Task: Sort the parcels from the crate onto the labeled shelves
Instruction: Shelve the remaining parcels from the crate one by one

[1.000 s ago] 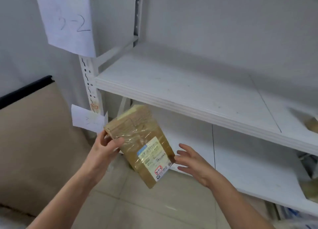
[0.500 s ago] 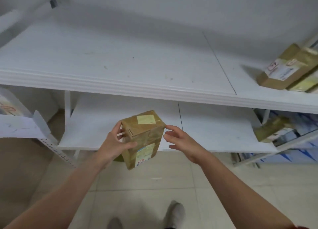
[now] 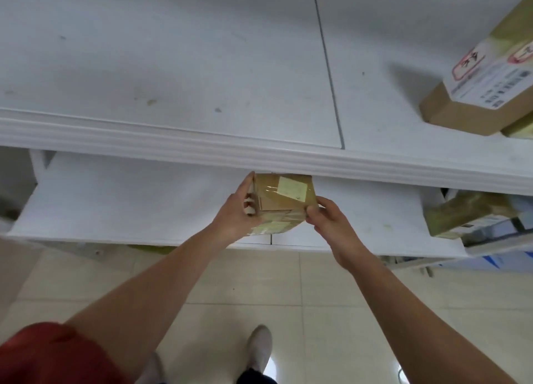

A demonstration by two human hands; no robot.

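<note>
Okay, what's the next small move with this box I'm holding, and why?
Probably set the parcel down on the lower shelf and let go: both the left hand and right hand grip it over that shelf's bare front, just under the lip of the upper shelf.

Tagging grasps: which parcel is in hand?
The taped box with the yellow sticker, gripped by left hand and right hand at the lower shelf. The labelled box on the upper shelf and the greenish parcel lie untouched.
</note>
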